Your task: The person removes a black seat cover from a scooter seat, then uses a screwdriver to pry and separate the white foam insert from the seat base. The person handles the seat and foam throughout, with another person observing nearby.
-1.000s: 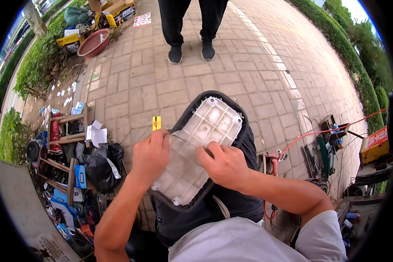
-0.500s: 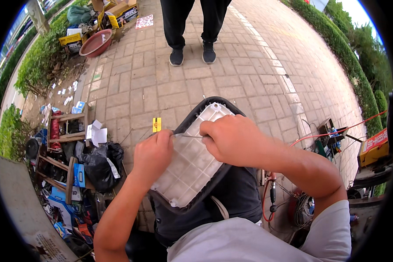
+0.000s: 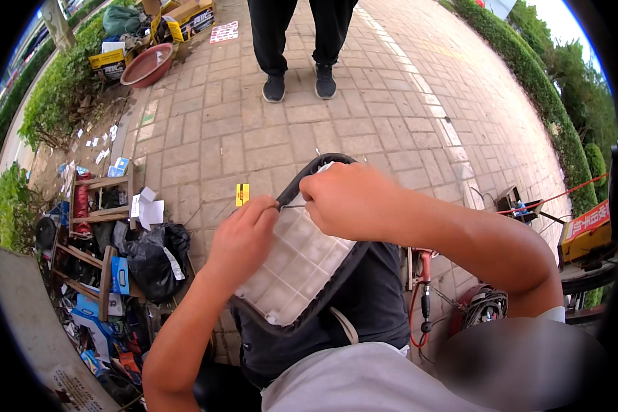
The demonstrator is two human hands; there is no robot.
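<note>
Across my lap lies a seat pad, its ribbed white plastic base (image 3: 292, 264) facing up and a black cover (image 3: 309, 328) wrapped around its rim. My left hand (image 3: 246, 233) is closed at the left rim of the base, pinching one end of a thin grey cord (image 3: 293, 206). Over the far part of the base, my right hand (image 3: 350, 204) is closed in a fist, and the cord runs into its fingers. The stretch between both hands is short and looks taut. My right hand hides most of the base's far end.
To the left lie a black plastic bag (image 3: 156, 257), a wooden frame (image 3: 101, 264) and scattered boxes. A person in black trousers (image 3: 275, 38) stands ahead on the paving. A red-handled tool (image 3: 425, 268) and coiled cable (image 3: 486, 305) are at right. A yellow card (image 3: 242, 194) lies beyond my left hand.
My right hand has moved slightly left and up, its elbow swinging outward. My left hand has shifted a little up along the rim. The cord between them is shorter.
</note>
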